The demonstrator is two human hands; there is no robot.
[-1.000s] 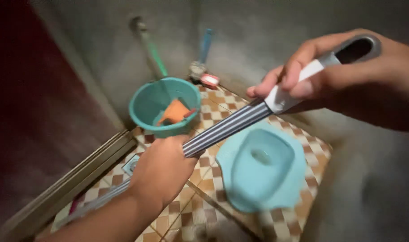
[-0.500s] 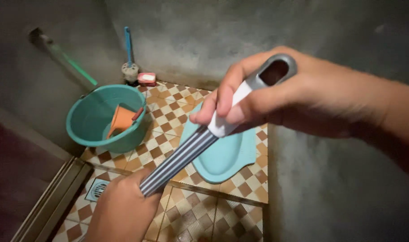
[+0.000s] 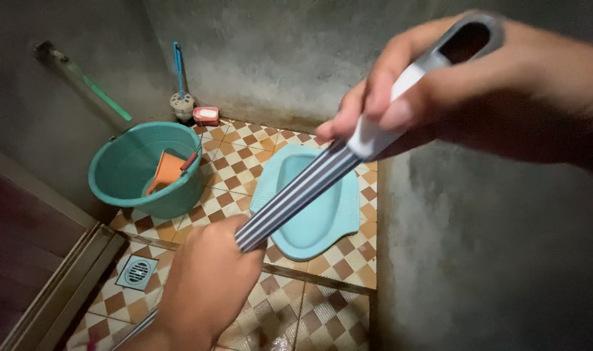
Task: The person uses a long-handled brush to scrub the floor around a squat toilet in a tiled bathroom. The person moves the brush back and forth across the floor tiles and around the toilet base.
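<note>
Gripping the striped handle (image 3: 303, 192), the left hand (image 3: 208, 286) hides its lower shaft.

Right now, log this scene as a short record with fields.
place: small tiled washroom
left hand: gripping the lower handle
right hand: holding the handle's grey-and-white top end
handle: striped, slanting over the squat pan
squat pan: light blue, set in the checked floor
bucket: teal, orange scoop inside
corner: brush, pink soap box
drain: near the door track
</note>
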